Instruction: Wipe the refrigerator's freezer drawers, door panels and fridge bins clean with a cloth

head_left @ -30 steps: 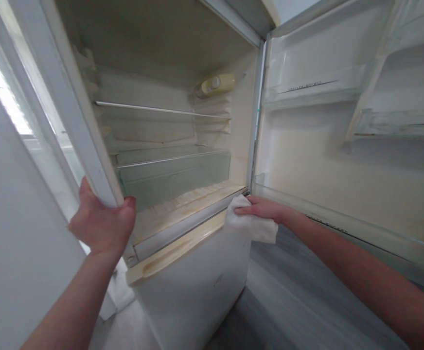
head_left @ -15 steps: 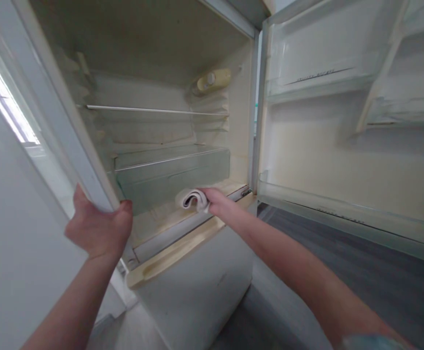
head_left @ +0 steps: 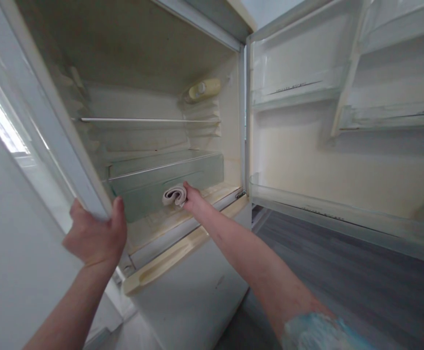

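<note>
My left hand point(head_left: 96, 234) is closed around the left front edge of the fridge point(head_left: 61, 124), thumb on the inner side. A folded light cloth point(head_left: 174, 195) is gripped in my right hand point(head_left: 193, 197), inside the fridge's lower part. The cloth is right in front of the clear drawer point(head_left: 146, 189), above the fridge floor; whether it touches the drawer I cannot tell. My right fingers are partly hidden behind the cloth.
The fridge door point(head_left: 288, 150) stands wide open on the right with clear door shelves point(head_left: 307, 209). A glass shelf point(head_left: 142, 120) crosses the inside below a yellowed lamp housing point(head_left: 206, 90). Beneath is a closed lower door point(head_left: 190, 287). Grey flooring point(head_left: 328, 272) lies to the right.
My right hand has moved left with the cloth, from the fridge's front sill toward the drawer front. My left hand keeps its hold on the edge. The view has shifted slightly right.
</note>
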Motion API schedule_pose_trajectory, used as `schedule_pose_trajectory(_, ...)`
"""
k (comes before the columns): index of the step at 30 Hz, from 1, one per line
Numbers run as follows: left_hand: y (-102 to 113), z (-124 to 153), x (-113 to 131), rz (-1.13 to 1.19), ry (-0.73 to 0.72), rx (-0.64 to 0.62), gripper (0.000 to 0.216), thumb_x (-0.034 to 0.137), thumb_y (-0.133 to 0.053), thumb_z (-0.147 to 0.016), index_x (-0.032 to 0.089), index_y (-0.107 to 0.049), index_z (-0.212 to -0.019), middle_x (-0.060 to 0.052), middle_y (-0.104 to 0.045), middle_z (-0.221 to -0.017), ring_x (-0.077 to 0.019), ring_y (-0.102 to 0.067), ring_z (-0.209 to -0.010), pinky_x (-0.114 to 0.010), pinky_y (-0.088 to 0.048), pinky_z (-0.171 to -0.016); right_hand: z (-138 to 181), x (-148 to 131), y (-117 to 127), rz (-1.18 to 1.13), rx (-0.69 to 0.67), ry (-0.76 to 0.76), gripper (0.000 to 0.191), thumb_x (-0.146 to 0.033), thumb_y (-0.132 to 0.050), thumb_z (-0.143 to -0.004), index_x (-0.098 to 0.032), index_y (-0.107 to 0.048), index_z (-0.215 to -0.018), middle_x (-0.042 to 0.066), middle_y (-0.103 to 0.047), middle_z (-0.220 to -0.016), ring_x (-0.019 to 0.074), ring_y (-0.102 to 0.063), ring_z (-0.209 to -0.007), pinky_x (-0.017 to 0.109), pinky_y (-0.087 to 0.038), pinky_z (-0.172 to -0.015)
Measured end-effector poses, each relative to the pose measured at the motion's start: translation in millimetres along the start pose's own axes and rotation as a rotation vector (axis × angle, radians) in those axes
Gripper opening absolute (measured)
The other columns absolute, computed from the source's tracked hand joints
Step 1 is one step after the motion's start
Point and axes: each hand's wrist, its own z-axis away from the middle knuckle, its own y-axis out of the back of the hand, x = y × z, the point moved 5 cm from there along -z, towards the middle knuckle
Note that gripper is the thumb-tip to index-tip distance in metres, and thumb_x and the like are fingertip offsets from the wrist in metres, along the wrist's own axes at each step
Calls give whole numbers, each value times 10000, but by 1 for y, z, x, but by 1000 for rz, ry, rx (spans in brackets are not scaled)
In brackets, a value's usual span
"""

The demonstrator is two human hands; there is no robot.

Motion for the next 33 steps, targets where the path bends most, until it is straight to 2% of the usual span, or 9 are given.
schedule_pose_trajectory(3,2,0,3,4,-21,-1,822,692,-462,-867,106,-484,-1443,-273,-662,-1248,-530,-667,-1058,-660,-537,-874,0,2,-6,20,33,7,203,-226,-540,-1055,-141,-575,-874,-33,-617,-645,100,-569,-552,177,-505,-556)
schedule_pose_trajectory(9,0,0,3,-8,21,-12,862,702,-442,-846,52,-501,-1408,-309,-676,-1159,-561,-657,-1041,-677,-528,-866,-5,1,-9,-33,172,41,112,-181,-605,-1010,-135,-577,-912,-51,-604,-652,90,-576,-561,151,-468,-519)
schedule_pose_trajectory(14,-3,-1,-1,-3,-21,8,874,741,-377,-870,47,-503,-1386,-313,-679,-1111,-539,-662,-990,-643,-520,-821,4,7,-4,-104,187,57,165,-192,-581,-1023,-159,-556,-863,-42,-618,-691,95,-595,-579,176,-497,-554)
schedule_pose_trajectory(17,-2,-1,-2,0,-33,18,816,687,-339,-911,46,-498,-1391,-305,-683,-1101,-518,-663,-986,-618,-513,-816,24,4,8,-90,136,68,151,-191,-598,-1016,-163,-570,-870,-33,-635,-702,102,-605,-591,183,-494,-564)
schedule_pose_trajectory(22,2,0,0,6,-80,57,682,507,-202,-982,54,-547,-1357,-259,-700,-1006,-465,-666,-902,-518,-481,-742,78,-11,39,-23,11,87,163,-223,-604,-1018,-155,-590,-871,-22,-629,-665,115,-596,-578,210,-512,-605)
schedule_pose_trajectory(26,2,2,-1,9,-132,93,652,491,-200,-1000,73,-555,-1352,-211,-696,-969,-393,-641,-825,-422,-400,-683,113,-19,53,48,-37,98,177,-277,-652,-985,-164,-581,-868,-20,-628,-679,113,-573,-563,214,-485,-575)
schedule_pose_trajectory(30,1,1,-2,-11,-120,85,638,489,-211,-1006,68,-566,-1328,-180,-677,-911,-350,-594,-746,-372,-272,-632,142,-31,71,315,-60,108,123,-266,-661,-923,-165,-599,-891,2,-653,-751,136,-599,-654,230,-476,-611)
schedule_pose_trajectory(31,1,0,-2,-12,-117,83,632,485,-214,-1006,71,-562,-1333,-176,-674,-904,-345,-587,-738,-369,-254,-630,152,-40,80,461,-50,193,127,-275,-676,-894,-163,-619,-907,15,-672,-797,147,-611,-706,240,-481,-647)
schedule_pose_trajectory(33,1,0,-2,-18,-112,75,626,480,-215,-1002,78,-552,-1343,-169,-670,-898,-343,-585,-735,-369,-260,-634,176,-70,105,809,45,498,185,-333,-689,-864,-165,-655,-934,37,-700,-889,172,-619,-803,264,-478,-729)
